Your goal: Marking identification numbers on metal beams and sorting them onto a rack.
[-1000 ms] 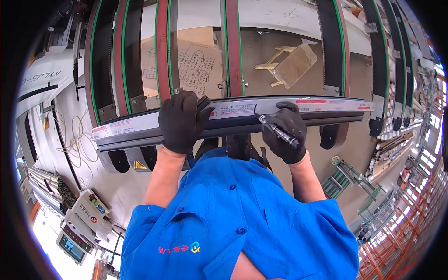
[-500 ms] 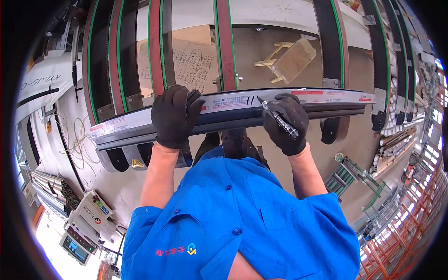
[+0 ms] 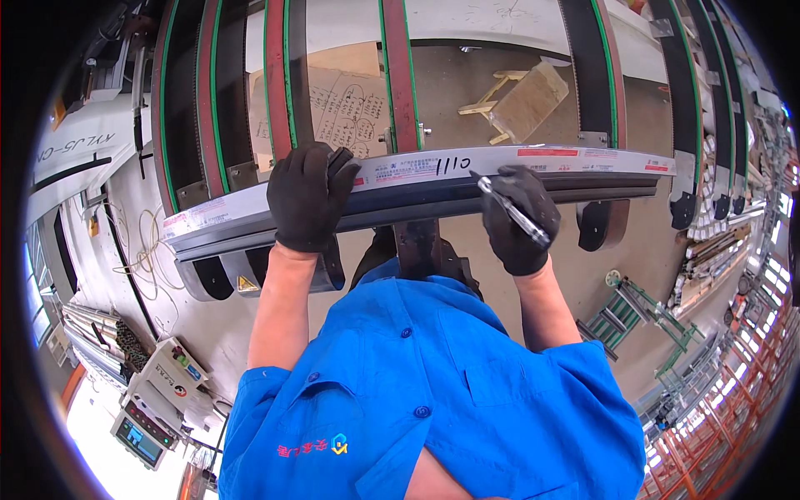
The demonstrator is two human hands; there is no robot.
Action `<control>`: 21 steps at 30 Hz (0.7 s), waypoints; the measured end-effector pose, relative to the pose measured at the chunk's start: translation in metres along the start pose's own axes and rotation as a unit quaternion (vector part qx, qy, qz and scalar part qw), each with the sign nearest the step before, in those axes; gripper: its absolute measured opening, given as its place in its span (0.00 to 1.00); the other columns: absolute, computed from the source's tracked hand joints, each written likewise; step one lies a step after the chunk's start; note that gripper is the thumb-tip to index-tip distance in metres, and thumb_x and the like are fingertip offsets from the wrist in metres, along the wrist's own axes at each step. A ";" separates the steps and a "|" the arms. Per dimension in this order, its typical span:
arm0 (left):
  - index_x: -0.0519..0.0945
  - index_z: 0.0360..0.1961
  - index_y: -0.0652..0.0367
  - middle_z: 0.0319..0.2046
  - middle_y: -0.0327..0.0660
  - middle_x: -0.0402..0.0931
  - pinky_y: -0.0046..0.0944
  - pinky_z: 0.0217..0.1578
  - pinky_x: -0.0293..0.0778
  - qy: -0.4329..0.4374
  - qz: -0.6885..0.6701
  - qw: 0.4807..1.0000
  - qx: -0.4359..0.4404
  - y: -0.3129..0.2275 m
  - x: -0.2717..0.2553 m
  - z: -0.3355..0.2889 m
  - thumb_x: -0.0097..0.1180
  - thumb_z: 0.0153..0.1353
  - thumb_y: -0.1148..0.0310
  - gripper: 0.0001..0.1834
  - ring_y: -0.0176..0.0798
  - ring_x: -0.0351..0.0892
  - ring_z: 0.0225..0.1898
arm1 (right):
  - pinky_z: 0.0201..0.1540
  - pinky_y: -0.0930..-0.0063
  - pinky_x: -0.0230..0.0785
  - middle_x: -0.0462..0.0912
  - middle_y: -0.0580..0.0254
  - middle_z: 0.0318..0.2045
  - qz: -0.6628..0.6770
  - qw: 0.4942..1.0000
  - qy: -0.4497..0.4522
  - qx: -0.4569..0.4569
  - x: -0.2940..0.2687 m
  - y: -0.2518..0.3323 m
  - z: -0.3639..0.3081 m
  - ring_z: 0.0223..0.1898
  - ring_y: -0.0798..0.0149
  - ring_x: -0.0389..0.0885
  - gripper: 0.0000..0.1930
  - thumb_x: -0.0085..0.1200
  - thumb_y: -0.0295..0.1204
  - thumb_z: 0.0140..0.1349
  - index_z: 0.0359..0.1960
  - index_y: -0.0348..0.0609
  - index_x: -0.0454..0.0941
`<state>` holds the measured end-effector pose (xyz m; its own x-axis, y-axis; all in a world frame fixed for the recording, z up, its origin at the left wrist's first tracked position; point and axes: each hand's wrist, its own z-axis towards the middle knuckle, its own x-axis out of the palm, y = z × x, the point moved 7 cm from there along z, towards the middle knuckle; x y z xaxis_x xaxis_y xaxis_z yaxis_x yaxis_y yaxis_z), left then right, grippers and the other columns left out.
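A long window-frame profile (image 3: 492, 159), pale film with printed labels along its top face and dark ribs below, lies crosswise in front of me. My left hand (image 3: 310, 196), in a black glove, is closed over its left part. A small dark piece (image 3: 339, 158) sticks out by that thumb; I cannot make out what it is. My gloved right hand (image 3: 523, 218) grips a black-and-silver marker pen (image 3: 515, 212). Its tip is at the profile's top face, just right of fresh black handwritten marks (image 3: 454, 165).
The profile rests across several dark and red support rails (image 3: 400, 79) with green edges. Beneath them are a cardboard sheet (image 3: 350, 108) with handwriting and a small wooden stool (image 3: 528, 100). A machine control panel (image 3: 142, 437) stands at lower left, a green metal frame (image 3: 637, 312) at right.
More black strokes now stand on the film. My right hand has moved slightly right with the marker pen. My left hand still holds the profile, which sits slightly higher in view at its right end.
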<state>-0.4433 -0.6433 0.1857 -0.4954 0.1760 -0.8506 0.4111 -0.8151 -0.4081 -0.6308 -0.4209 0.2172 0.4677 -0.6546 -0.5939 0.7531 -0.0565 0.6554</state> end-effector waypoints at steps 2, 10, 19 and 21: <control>0.77 0.40 0.58 0.38 0.47 0.82 0.51 0.38 0.77 0.007 0.006 1.000 -0.007 0.001 0.001 0.004 0.69 0.62 0.57 0.18 0.55 0.83 0.39 | 0.48 0.57 0.81 0.87 0.50 0.38 0.047 0.998 -0.012 0.032 -0.002 0.001 -0.014 0.41 0.49 0.88 0.08 0.62 0.16 0.59 0.40 0.36 0.82; 0.78 0.40 0.58 0.33 0.52 0.82 0.57 0.37 0.77 0.058 -0.017 0.993 -0.101 0.027 0.017 0.038 0.59 0.72 0.49 0.21 0.61 0.85 0.38 | 0.60 0.54 0.76 0.87 0.46 0.52 -0.045 0.998 0.041 0.010 -0.027 -0.014 -0.022 0.54 0.47 0.86 0.20 0.63 0.24 0.68 0.60 0.35 0.77; 0.80 0.45 0.60 0.41 0.59 0.85 0.59 0.46 0.78 0.170 -0.016 0.974 -0.150 0.075 0.061 0.073 0.51 0.74 0.42 0.27 0.66 0.84 0.46 | 0.69 0.43 0.62 0.75 0.47 0.66 -0.172 0.952 0.227 -0.112 0.006 -0.049 -0.031 0.65 0.42 0.73 0.39 0.73 0.47 0.57 0.67 0.50 0.68; 0.80 0.45 0.59 0.41 0.58 0.85 0.58 0.45 0.79 0.172 -0.024 0.973 -0.154 0.074 0.059 0.070 0.51 0.74 0.42 0.27 0.65 0.84 0.46 | 0.67 0.45 0.64 0.76 0.49 0.64 -0.170 0.953 0.217 -0.126 0.004 -0.052 -0.037 0.63 0.43 0.74 0.37 0.74 0.46 0.57 0.66 0.52 0.69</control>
<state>-0.4956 -0.7314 0.1285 -0.2566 0.4263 -0.8674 0.6296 -0.6072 -0.4847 -0.6509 -0.3924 0.1640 0.2836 -0.2544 -0.9246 0.9568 0.0102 0.2907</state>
